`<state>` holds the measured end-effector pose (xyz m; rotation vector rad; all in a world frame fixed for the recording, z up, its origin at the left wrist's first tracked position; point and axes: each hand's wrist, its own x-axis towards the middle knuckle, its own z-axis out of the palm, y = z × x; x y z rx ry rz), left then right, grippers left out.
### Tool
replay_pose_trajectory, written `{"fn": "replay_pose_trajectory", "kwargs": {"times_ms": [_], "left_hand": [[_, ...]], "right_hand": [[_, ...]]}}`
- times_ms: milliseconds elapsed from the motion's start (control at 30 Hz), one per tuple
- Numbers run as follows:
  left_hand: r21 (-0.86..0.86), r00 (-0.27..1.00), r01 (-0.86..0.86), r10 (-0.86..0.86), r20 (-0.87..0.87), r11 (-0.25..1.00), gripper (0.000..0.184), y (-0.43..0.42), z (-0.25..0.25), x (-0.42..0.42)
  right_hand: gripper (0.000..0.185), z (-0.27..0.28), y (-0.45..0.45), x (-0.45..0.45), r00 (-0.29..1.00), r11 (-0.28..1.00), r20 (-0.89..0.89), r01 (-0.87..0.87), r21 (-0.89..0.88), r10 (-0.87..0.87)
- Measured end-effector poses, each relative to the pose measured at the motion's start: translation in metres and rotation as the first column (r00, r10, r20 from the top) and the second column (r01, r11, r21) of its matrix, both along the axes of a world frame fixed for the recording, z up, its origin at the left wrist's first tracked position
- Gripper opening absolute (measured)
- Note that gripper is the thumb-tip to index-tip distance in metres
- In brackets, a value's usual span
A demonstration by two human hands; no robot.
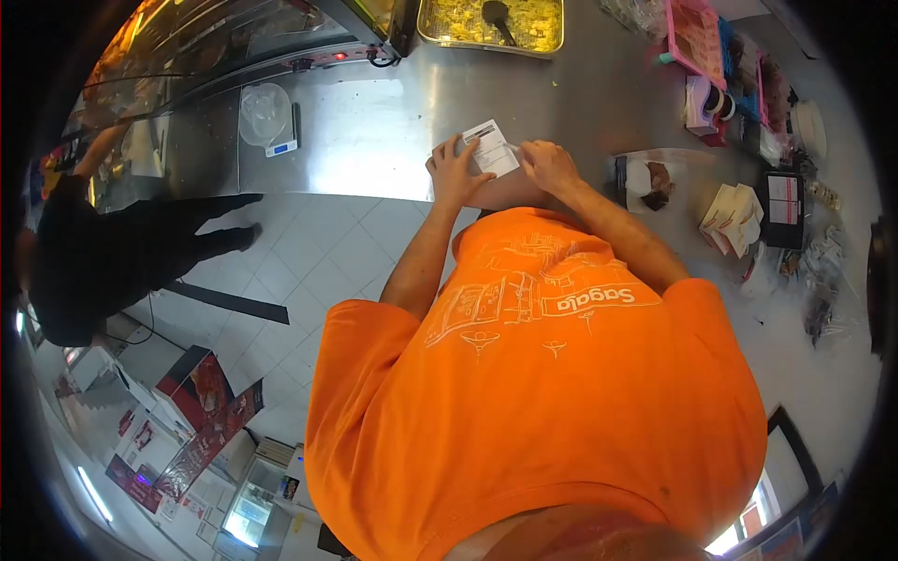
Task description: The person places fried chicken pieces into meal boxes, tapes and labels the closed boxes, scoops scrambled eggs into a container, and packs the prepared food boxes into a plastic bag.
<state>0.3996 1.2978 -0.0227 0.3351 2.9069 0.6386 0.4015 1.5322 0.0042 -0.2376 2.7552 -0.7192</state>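
Note:
A white printed slip of paper (493,157) lies on the steel counter (393,140) in front of me. My left hand (454,173) rests at the slip's left side, fingers spread, with fingertips and thumb touching its edge. On the other side, my right hand (552,168) has its fingers pinched together close to the slip's right edge. A thin, pale, pen-like thing shows at those fingertips, too small to make out surely.
A tray of yellow food (440,39) with a black spoon stands at the back. Left are a clear bowl (265,114) and a scale (282,148). A clear container (621,173) and white boxes (730,217) sit right. A person in black (103,252) is at far left.

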Motion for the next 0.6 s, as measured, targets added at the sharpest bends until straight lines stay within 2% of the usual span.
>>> {"fn": "replay_pose_trajectory", "kwargs": {"times_ms": [100,200,300,333,367,433,500,567,600], "left_hand": [[0.014,1.0,-0.001,0.001,0.014,1.0,0.081,0.002,0.005,-0.001],[0.097,0.999,0.001,-0.006,0.054,0.995,0.082,0.004,0.0,-0.005],[0.03,0.997,-0.018,0.016,0.075,0.999,0.084,0.014,0.002,-0.006],[0.02,0.998,-0.031,0.03,0.061,0.999,0.085,0.016,0.002,-0.004],[0.03,0.996,-0.045,0.043,0.072,0.999,0.085,0.019,0.002,-0.003],[0.015,0.987,-0.101,0.098,0.13,0.995,0.084,0.025,0.003,-0.002],[0.018,0.979,-0.151,0.147,0.142,0.988,0.082,0.029,-0.006,0.0],[0.061,0.974,-0.213,0.207,0.091,0.975,0.076,0.032,-0.026,0.007],[0.093,0.968,-0.25,0.246,0.053,0.964,0.072,0.036,-0.03,0.009]], "right_hand": [[0.028,-0.005,0.003,0.001,0.994,0.986,-0.098,0.026,-0.165,-0.043],[0.033,0.031,0.014,-0.009,0.946,0.945,0.022,-0.322,-0.055,0.324],[0.028,0.031,0.044,-0.055,0.983,0.977,-0.106,-0.163,-0.137,0.149],[0.024,0.03,0.064,-0.081,0.982,0.99,-0.188,-0.03,-0.135,0.004],[0.021,0.028,0.086,-0.116,0.953,0.984,-0.271,0.097,-0.15,-0.135],[0.016,0.036,0.148,-0.193,0.748,0.933,-0.564,0.221,-0.285,-0.35],[0.016,0.046,0.207,-0.251,0.544,0.78,-0.566,0.514,-0.357,-0.619],[0.017,0.02,0.279,-0.307,0.508,0.739,-0.545,0.548,-0.392,-0.666],[0.018,0.008,0.307,-0.33,0.604,0.764,-0.469,0.544,-0.347,-0.644]]}}
